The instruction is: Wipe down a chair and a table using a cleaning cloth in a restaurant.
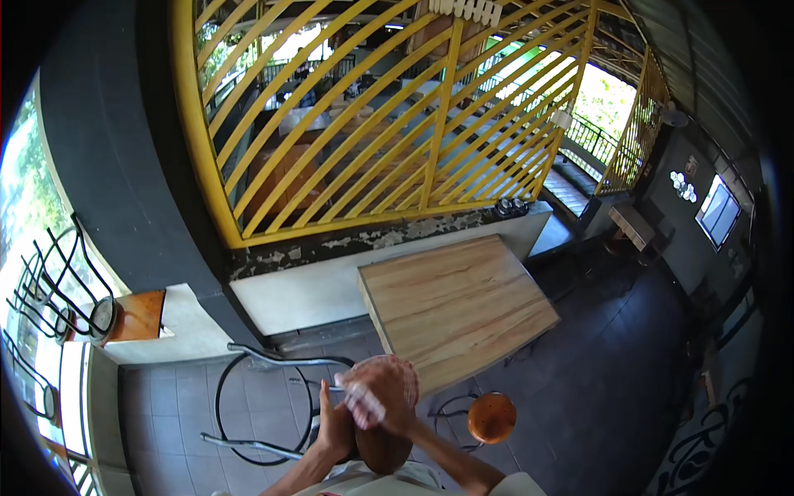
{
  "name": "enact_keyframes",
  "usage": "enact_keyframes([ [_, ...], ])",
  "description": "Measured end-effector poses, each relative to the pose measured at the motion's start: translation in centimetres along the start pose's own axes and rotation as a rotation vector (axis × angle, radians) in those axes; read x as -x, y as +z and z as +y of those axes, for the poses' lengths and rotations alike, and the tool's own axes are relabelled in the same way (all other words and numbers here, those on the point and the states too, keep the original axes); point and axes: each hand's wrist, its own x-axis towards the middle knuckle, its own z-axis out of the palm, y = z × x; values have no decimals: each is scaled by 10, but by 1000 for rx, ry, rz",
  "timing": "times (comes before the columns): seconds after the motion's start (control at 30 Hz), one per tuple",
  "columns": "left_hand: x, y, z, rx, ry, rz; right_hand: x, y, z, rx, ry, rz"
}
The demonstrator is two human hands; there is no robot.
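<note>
A bar stool is tipped on its side against my body, its brown round seat (pixel 381 449) low in the picture. Its bent metal legs (pixel 251 442) and black foot ring (pixel 218 403) point to the left. My left hand (pixel 335 428) grips the stool beside the seat, thumb up; its fingers are partly hidden. My right hand (pixel 388 397) is closed on a red-and-white checked cloth (pixel 361 403), pressed over the stool near where the legs meet the seat. Cloth and hand are somewhat blurred.
A wood-grain table (pixel 459 297) stands ahead, by a low wall under a yellow slatted screen (pixel 440 136). Another stool with an orange-brown seat (pixel 491 418) stands right. Upturned stools (pixel 102 316) rest on a wooden counter (pixel 139 315) at left, beside a dark pillar (pixel 124 155).
</note>
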Motion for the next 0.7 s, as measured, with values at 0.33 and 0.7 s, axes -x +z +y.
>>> enact_keyframes([
  [0.33, 18, 25, 12, -93, 14, -24, -12, -14, 80, -186, 171, -45],
  [0.7, 18, 19, 52, -90, 147, 15, 129, 54, 151, -215, 658, 392],
])
